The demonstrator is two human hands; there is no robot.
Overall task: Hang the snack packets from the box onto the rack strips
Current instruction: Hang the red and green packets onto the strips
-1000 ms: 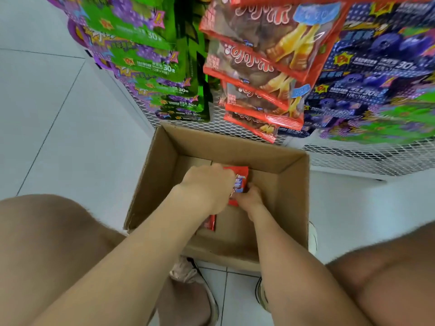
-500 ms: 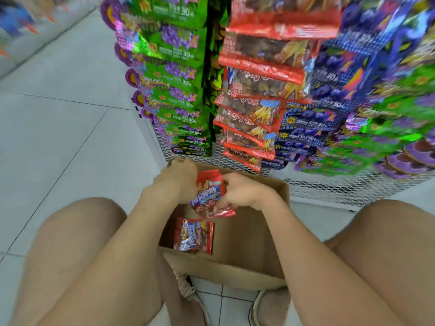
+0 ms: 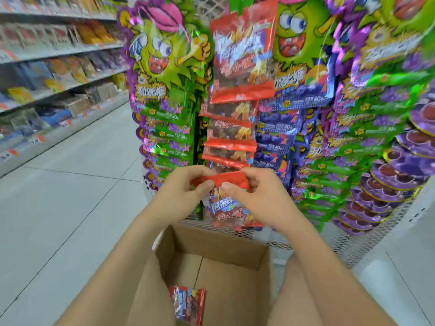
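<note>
- A red packet (image 3: 226,208) is held up by both hands, in front of the rack (image 3: 341,240) and above the box (image 3: 211,245).
- Its red top edge is pinched by the left hand (image 3: 186,191), with the thumb in front and the fingers curled behind.
- The same edge is pinched just beside that by the right hand (image 3: 257,196), again with the thumb in front and the fingers curled over the top.
- The packet hangs down between the hands, with its printed face turned toward the camera.
- Just behind and above it, a red strip (image 3: 231,128) of matching packets is seen, hung one below another.
- Green packets (image 3: 169,128) are hung left of the strip and blue packets (image 3: 277,128) right of it. Purple trays (image 3: 386,184) are stacked farther right.
- The open cardboard box is seen below the hands, between the forearms.
- A second packet (image 3: 188,304) lies flat on the box bottom, near the left wall.
- Blurred shelves (image 3: 58,67) are seen at the left, across a pale tiled floor (image 3: 58,208).
</note>
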